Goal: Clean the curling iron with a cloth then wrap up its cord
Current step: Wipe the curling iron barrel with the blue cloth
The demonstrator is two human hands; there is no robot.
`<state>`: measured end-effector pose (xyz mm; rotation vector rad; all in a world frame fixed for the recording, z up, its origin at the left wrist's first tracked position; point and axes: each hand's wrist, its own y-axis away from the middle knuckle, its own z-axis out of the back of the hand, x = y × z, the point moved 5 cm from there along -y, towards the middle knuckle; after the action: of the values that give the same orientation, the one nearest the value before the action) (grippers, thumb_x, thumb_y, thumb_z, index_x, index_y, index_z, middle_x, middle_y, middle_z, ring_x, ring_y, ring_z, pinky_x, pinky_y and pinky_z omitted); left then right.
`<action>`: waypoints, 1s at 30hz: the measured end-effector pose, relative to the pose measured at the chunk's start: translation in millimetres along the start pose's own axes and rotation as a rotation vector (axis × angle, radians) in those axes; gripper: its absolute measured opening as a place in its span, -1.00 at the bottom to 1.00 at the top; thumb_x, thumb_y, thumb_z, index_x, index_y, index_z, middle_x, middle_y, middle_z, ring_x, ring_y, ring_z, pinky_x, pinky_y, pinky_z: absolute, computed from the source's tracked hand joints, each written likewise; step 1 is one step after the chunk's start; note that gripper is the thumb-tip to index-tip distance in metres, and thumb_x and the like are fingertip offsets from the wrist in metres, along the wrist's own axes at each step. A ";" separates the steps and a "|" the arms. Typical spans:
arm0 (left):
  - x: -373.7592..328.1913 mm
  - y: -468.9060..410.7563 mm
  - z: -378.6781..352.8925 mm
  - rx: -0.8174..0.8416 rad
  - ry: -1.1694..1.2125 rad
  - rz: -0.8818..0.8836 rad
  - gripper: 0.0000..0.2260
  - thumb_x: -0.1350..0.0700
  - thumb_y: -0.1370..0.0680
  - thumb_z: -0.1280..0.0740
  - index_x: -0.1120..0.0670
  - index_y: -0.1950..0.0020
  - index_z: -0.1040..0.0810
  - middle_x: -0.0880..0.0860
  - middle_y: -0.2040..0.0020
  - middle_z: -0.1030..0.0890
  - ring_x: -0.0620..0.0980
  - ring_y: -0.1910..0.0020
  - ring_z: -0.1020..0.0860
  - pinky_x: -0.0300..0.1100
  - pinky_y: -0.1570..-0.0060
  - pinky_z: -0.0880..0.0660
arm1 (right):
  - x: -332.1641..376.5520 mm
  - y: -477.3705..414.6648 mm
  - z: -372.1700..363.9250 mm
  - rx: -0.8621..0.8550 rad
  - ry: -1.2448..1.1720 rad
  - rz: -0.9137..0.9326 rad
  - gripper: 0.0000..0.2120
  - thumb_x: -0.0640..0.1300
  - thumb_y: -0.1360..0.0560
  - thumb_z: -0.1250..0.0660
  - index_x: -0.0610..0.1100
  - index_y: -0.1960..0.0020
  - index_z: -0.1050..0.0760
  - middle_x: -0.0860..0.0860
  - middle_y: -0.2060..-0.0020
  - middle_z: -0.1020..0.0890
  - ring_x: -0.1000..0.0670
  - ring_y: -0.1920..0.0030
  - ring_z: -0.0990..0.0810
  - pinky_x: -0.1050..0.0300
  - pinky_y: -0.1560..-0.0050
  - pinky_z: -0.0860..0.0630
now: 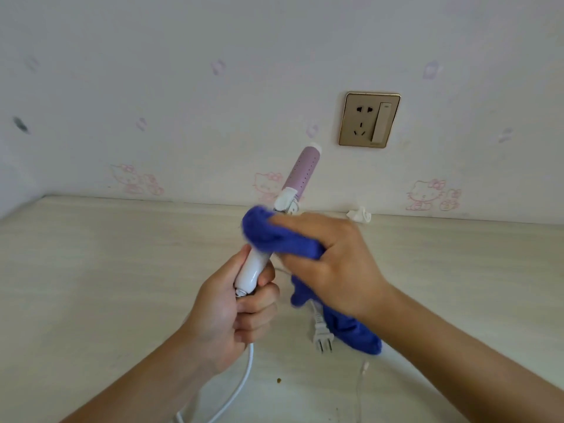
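Note:
The curling iron [300, 172] has a pink barrel and a white handle and points up and away, tilted to the right. My left hand [235, 312] grips the bottom of the white handle. My right hand [332, 264] holds a blue cloth [268, 236] wrapped around the iron's middle, just below the barrel clamp; the cloth's loose end hangs down to the table. The white cord [241, 389] leaves the handle's base and loops toward the near edge. Its plug [322, 337] lies on the table beside the hanging cloth.
A pale wood-grain table [106, 270] meets a wall with pink cartoon prints. A gold wall socket with a switch [369, 119] is above and right of the barrel tip. A crumpled white scrap [360, 215] lies at the table's back edge.

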<state>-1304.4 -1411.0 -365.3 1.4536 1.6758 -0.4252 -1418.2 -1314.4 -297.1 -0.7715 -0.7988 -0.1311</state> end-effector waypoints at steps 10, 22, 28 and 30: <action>-1.2 0.3 1.0 0.072 0.022 0.030 -0.58 -0.19 -0.60 -0.14 0.06 0.32 -0.42 -0.08 0.57 -0.20 -0.16 0.64 -0.11 -0.29 0.60 0.00 | 0.2 -3.7 10.9 -0.084 0.044 0.047 -0.62 -0.32 -0.42 -0.41 -0.06 -0.19 -0.69 0.14 0.24 -0.61 0.04 0.21 -0.60 0.06 0.11 -0.55; 1.4 -4.2 5.6 0.039 -0.041 0.007 -0.57 -0.18 -0.60 -0.19 0.05 0.37 -0.39 -0.08 0.58 -0.18 -0.17 0.66 -0.13 -0.34 0.63 -0.03 | 6.6 1.8 -3.2 0.050 -0.025 0.123 -0.63 -0.29 -0.44 -0.41 -0.01 -0.19 -0.66 0.07 0.19 -0.66 0.02 0.16 -0.63 0.11 0.08 -0.56; 2.2 -1.9 3.7 0.196 0.114 0.116 -0.54 -0.22 -0.65 -0.14 0.07 0.31 -0.40 -0.08 0.60 -0.25 -0.10 0.63 -0.07 -0.28 0.62 -0.01 | -0.1 -7.1 15.3 -0.107 0.052 0.097 -0.58 -0.34 -0.40 -0.41 -0.13 -0.23 -0.67 0.05 0.13 -0.69 0.04 0.13 -0.64 0.07 0.05 -0.57; 2.1 -1.7 0.2 0.253 0.124 0.137 -0.53 -0.26 -0.63 -0.15 0.07 0.29 -0.40 -0.08 0.58 -0.21 -0.09 0.63 -0.07 -0.27 0.63 -0.03 | -5.4 -7.3 24.0 -0.155 0.055 0.078 -0.57 -0.39 -0.39 -0.40 -0.13 -0.22 -0.68 -0.02 0.21 -0.66 0.00 0.22 -0.60 0.04 0.13 -0.55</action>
<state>-1305.8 -1410.2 -367.4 1.8016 1.6506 -0.4934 -1439.1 -1304.6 -285.9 -0.9407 -0.7107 -0.1451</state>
